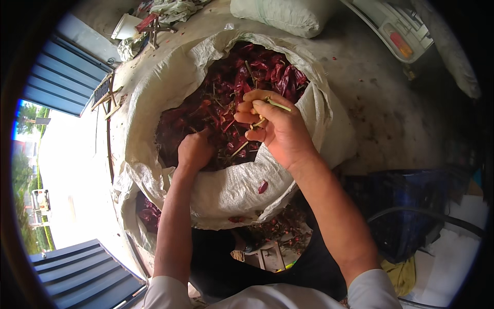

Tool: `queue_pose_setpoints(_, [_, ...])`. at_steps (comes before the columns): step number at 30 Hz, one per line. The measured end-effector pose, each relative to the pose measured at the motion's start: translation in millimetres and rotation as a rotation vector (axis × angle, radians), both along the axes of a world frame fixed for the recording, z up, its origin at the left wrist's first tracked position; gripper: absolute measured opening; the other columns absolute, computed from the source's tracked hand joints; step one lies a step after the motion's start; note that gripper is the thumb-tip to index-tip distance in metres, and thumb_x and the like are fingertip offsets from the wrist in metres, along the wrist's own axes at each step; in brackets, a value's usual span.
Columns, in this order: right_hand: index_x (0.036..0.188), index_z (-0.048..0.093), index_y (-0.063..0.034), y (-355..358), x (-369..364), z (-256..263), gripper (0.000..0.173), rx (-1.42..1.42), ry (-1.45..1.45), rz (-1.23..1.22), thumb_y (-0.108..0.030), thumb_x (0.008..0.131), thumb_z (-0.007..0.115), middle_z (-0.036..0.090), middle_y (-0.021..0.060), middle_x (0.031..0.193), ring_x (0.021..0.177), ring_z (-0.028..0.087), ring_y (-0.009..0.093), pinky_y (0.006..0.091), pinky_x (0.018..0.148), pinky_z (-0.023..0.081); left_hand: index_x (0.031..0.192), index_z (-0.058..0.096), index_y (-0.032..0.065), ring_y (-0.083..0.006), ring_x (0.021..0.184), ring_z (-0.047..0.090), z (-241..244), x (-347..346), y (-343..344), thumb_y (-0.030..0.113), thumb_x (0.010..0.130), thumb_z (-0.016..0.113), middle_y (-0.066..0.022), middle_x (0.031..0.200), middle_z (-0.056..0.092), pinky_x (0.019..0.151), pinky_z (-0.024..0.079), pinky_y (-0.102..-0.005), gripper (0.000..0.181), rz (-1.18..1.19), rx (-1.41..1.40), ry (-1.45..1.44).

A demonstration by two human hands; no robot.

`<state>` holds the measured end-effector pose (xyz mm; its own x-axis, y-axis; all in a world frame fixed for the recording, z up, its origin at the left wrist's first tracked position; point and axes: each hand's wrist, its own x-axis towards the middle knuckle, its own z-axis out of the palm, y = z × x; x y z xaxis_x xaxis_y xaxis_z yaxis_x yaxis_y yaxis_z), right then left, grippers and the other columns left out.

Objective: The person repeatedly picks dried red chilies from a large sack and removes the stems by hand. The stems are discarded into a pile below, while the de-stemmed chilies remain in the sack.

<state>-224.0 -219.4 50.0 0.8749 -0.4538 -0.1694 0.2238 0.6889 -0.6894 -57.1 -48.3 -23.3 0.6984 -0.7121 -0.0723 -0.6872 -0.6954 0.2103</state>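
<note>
A large white woven sack [231,189] with a rolled-down rim stands before me, filled with dried red chili peppers [285,79]. My left hand [196,150] reaches into the near left part of the peppers. Its fingertips are hidden there, so what they hold cannot be told. Over the right side of the sack's mouth, my right hand [276,121] pinches pale pepper stems [278,104] between thumb and fingers. Another stem [239,150] lies loose on the peppers below it. One small piece of red pepper [263,187] rests on the near rim.
A smaller open sack [148,212] of peppers sits at left. Fallen stems and peppers [287,228] litter the floor near my legs. A dark blue crate [405,208] stands at right, a full white sack [278,15] at the back, folding stools [106,94] at left.
</note>
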Motion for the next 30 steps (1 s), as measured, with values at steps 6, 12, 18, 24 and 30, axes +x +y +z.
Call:
queue_pose_setpoints(6, [0.104,0.067,-0.0076,-1.5,-3.8,-1.9,0.021,-0.116,0.2,0.069,-0.026,0.097,0.06,0.064,0.0008,0.086,0.073,0.064,0.009,0.0236,0.056,0.054,0.098,0.074,0.0076,-0.023,0.08,0.07,26.4,12.1,16.3,0.011,0.074,0.073,-0.0157,0.084,0.072,0.072,0.054,-0.034,0.025,0.124,-0.306,0.386])
queue_pose_setpoints(12, [0.105,0.065,-0.0058,16.4,7.9,-9.7,0.026,-0.596,0.359,0.155,-0.031,0.098,0.061,0.062,0.0,0.083,0.072,0.063,0.01,0.0251,0.059,0.053,0.1,0.07,0.0034,-0.0082,0.075,0.061,49.4,-4.4,20.8,0.003,0.076,0.073,-0.0047,0.082,0.069,0.068,0.049,-0.0252,0.024,0.196,-0.705,0.675])
queue_pose_setpoints(18, [0.096,0.06,-0.0029,34.8,7.3,-20.7,0.025,-1.467,0.282,-0.114,-0.026,0.091,0.069,0.063,0.016,0.076,0.067,0.063,0.032,0.0416,0.059,0.05,0.092,0.065,0.003,-0.007,0.07,0.057,65.1,-47.2,0.7,0.0,0.078,0.072,-0.0017,0.075,0.063,0.063,0.046,-0.0262,0.016,0.045,-0.572,0.513])
queue_pose_setpoints(24, [0.082,0.056,-0.004,35.1,7.2,-19.7,0.021,-1.682,0.288,-0.182,-0.02,0.091,0.065,0.063,0.0144,0.074,0.067,0.067,0.034,0.0427,0.058,0.054,0.092,0.065,0.0015,-0.018,0.076,0.064,67.1,-54.5,-0.9,-0.002,0.072,0.074,-0.008,0.084,0.065,0.069,0.051,-0.0301,0.022,-0.045,-0.638,0.456])
queue_pose_setpoints(30, [0.082,0.057,-0.003,36.9,7.8,-15.0,0.022,-1.572,0.247,-0.272,-0.02,0.094,0.063,0.064,0.0129,0.072,0.066,0.067,0.033,0.0405,0.057,0.053,0.107,0.07,0.0027,-0.0129,0.08,0.065,79.0,-54.3,-3.0,0.0,0.076,0.076,-0.0075,0.088,0.066,0.073,0.052,-0.0286,0.032,-0.089,-0.59,0.525])
